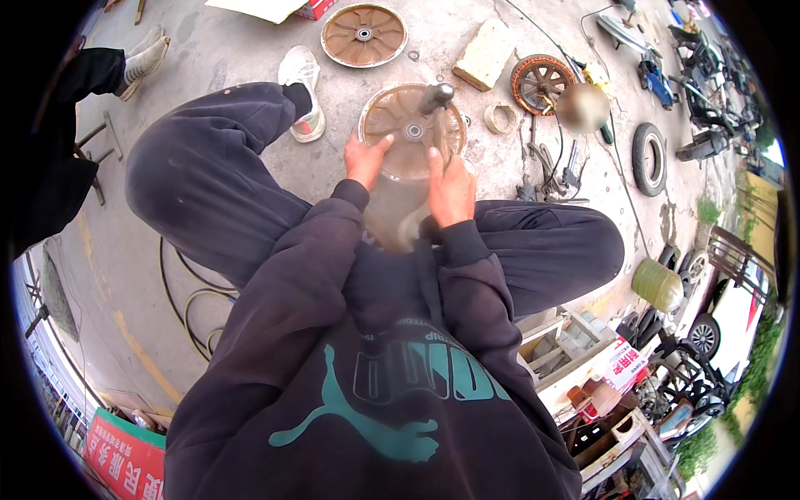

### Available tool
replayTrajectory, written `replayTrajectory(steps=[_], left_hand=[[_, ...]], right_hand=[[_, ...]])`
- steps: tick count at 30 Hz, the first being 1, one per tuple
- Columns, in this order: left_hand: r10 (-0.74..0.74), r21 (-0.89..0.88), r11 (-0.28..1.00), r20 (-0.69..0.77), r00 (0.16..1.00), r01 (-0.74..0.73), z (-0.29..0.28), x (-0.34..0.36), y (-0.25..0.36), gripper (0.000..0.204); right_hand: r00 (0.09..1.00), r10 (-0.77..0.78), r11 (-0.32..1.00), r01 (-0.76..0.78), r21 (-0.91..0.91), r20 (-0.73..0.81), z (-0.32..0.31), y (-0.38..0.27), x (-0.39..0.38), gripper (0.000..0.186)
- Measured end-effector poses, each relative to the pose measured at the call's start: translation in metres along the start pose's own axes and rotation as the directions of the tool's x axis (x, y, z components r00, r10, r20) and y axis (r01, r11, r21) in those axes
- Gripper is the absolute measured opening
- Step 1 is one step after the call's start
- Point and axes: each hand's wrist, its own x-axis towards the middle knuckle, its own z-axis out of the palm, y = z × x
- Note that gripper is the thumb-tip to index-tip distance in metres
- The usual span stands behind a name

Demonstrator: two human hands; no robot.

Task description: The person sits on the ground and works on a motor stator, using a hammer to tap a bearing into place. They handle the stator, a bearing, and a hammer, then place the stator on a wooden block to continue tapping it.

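Between my knees, a round brown-stained metal hub cover (400, 112) with curved ribs and a bearing in its middle is tilted towards me. My left hand (365, 162) grips its left rim, thumb on the face and fingers behind. A hammer (437, 98) with a rounded metal head stands up from my right hand (452, 190), which is closed round its handle at the cover's right edge. Whether these fingers also grip the rim is hidden. Below the cover is a blurred brownish shape I cannot make out. A similar hub cover (364, 35) lies farther off on the ground.
Right of the cover are a yellowish block (484, 55), a ring (501, 118), a spoked rusty wheel (542, 84) and a tyre (649, 159). Cables and tools (550, 171) lie near my right knee. A wooden crate (562, 346) stands lower right. Another person's foot (147, 62) shows at left.
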Motion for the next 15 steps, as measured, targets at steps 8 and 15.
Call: replayTrajectory(steps=[8,15], left_hand=[[-0.002,0.006,1.0,0.004,1.0,0.002,0.007,0.004,0.009,0.052],[0.018,0.037,0.999,0.015,1.0,-0.018,0.005,-0.011,0.019,0.053]], right_hand=[[0.995,0.026,0.997,-0.019,-0.068,0.101,0.013,0.027,-0.003,0.055],[0.996,-0.037,0.999,0.039,0.018,-0.087,-0.019,-0.002,-0.017,0.052]])
